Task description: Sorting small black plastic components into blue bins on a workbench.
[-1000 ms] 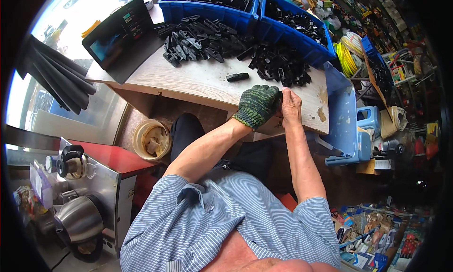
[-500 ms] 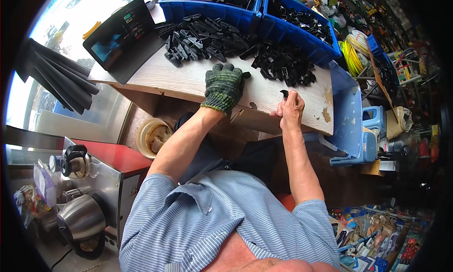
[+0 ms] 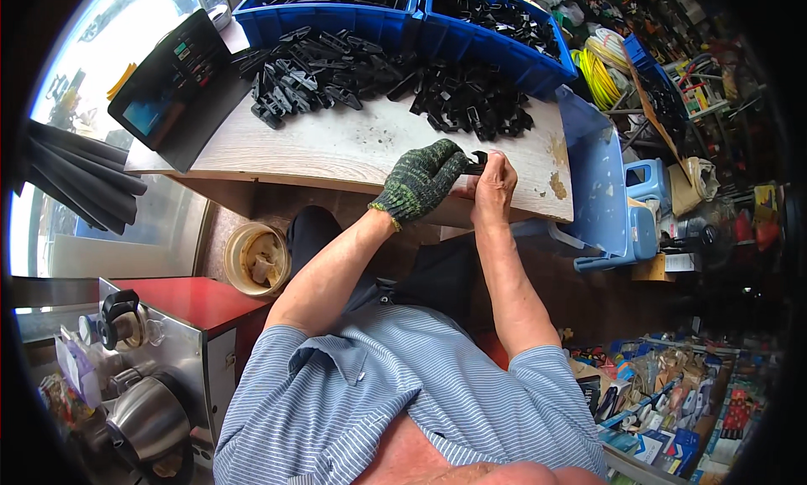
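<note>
My left hand (image 3: 422,181), in a dark green and black knitted glove, is closed with its fingertips at a small black plastic part. My bare right hand (image 3: 494,187) is closed around a black plastic part (image 3: 477,160), which sticks out between the two hands. The hands meet just above the table's front edge, and the fingers hide much of what they hold. Beyond them on the table (image 3: 328,149) lie a heap of long black plastic clips (image 3: 311,75) and, to its right, a heap of smaller black plastic pieces (image 3: 471,102).
Two blue bins (image 3: 496,55) filled with black parts stand behind the heaps. A tablet (image 3: 172,86) leans at the table's left end. To the right is a light blue plastic tub (image 3: 598,178). A round bucket (image 3: 235,262) sits below, near a steel kettle (image 3: 151,413).
My left hand has come away from the long clips and moved right and nearer, up to my right hand. The hands now meet at the black part. The whole view has shifted slightly.
</note>
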`<state>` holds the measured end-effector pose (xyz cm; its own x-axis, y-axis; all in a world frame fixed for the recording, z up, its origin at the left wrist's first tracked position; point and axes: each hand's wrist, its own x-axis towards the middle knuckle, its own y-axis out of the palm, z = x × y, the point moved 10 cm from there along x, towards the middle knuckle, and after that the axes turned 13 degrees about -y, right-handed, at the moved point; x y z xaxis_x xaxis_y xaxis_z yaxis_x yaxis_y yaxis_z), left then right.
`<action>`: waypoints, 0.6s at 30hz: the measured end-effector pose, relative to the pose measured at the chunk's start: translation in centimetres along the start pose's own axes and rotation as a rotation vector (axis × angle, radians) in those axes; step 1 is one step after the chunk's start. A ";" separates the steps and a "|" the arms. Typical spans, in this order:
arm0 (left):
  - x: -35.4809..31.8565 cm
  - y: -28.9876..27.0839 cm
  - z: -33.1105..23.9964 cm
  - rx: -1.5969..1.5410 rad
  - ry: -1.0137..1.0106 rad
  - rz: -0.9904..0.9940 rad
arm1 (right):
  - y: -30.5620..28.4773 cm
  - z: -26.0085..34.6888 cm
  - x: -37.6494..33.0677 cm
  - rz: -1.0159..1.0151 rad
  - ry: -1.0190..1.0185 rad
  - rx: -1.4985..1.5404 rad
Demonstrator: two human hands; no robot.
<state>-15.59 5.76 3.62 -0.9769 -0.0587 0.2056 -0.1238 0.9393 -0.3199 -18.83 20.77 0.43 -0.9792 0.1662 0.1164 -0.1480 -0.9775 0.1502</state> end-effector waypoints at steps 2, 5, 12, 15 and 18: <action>0.1 -0.1 0.3 -0.003 -0.008 -0.012 | 0.2 -0.3 -0.1 0.019 0.007 -0.018; 0.8 0.5 0.4 0.000 -0.134 0.000 | -2.2 -2.6 2.3 0.058 -0.203 -0.173; -0.9 2.7 -2.5 0.257 -0.046 -0.161 | 0.1 1.7 0.5 0.211 -0.400 -0.220; -1.0 4.5 -3.3 0.378 0.001 -0.124 | -0.6 1.9 0.5 0.256 -0.488 -0.234; -1.5 4.3 -3.8 0.399 0.100 -0.181 | -0.5 1.5 0.2 0.246 -0.444 -0.139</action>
<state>-13.96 11.16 5.42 -0.9139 -0.1589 0.3736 -0.3683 0.7117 -0.5982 -18.74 21.50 1.87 -0.8388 -0.0611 0.5410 0.0324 -0.9975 -0.0625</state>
